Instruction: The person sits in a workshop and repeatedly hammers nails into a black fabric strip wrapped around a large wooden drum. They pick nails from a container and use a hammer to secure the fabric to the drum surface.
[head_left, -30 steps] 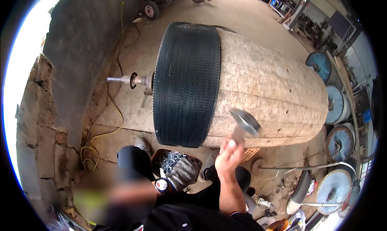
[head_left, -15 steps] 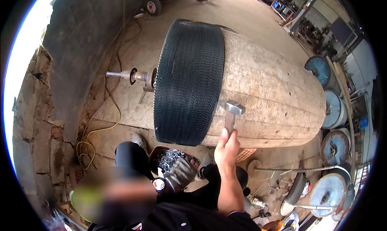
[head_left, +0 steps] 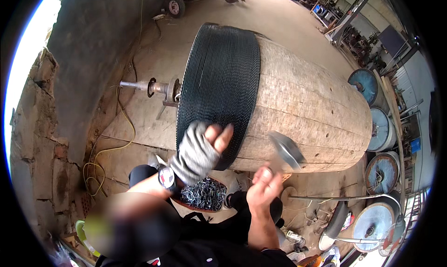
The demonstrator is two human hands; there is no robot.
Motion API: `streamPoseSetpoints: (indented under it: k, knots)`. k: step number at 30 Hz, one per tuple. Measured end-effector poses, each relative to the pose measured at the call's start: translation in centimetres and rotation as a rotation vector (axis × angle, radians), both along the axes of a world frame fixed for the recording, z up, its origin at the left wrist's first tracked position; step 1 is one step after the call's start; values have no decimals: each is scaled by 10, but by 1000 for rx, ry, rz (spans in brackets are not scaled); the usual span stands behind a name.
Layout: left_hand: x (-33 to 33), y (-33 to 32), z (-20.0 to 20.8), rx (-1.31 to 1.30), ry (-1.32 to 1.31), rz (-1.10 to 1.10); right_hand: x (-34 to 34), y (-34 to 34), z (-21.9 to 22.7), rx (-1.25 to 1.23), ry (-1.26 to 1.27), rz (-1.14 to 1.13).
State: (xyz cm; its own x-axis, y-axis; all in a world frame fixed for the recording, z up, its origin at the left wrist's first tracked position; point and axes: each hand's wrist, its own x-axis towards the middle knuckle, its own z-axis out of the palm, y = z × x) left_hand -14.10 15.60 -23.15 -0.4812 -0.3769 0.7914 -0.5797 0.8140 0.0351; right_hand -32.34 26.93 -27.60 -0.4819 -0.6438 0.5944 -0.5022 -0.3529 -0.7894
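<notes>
A large wooden drum [head_left: 309, 104] lies on its side before me. Its left end is covered by a black band [head_left: 219, 76] of closely set, ridged rows. My left hand [head_left: 198, 150], in a grey glove with bare fingertips, is at the lower part of this band. Its fingers are pinched together, and anything between them is too small to make out. My right hand [head_left: 264, 190] grips a hammer [head_left: 288, 150] by its handle, the blurred steel head in front of the wood. Below my left hand stands a reddish-brown bowl [head_left: 186, 203] of small dark metal pieces [head_left: 207, 193].
A metal shaft [head_left: 137, 85] sticks out from the drum's left end. A yellow cable [head_left: 125, 143] trails over the floor beside a brick wall [head_left: 35, 141]. Several round-ended drums [head_left: 379, 129] stand along the right. Wheels [head_left: 176, 7] show at the back.
My left hand has risen from the bowl to the black band. The hammer has swung right and down, away from the band's edge, with my right hand lower.
</notes>
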Motion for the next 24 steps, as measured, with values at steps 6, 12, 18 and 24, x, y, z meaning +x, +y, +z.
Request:
streamPoseSetpoints:
  k: [6, 12, 18, 24]
  knots:
    - [7, -75, 21, -244, 37, 84, -5, -28, -3, 301, 349, -216]
    - [5, -71, 17, -212, 27, 95, -3, -14, -13, -68, 297, -171]
    - [-5, -76, 17, -252, 47, 149, -7, -6, 5, 96, 25, 10]
    - [4, -85, 27, -251, 48, 220, -20, -23, -31, 154, 393, -123]
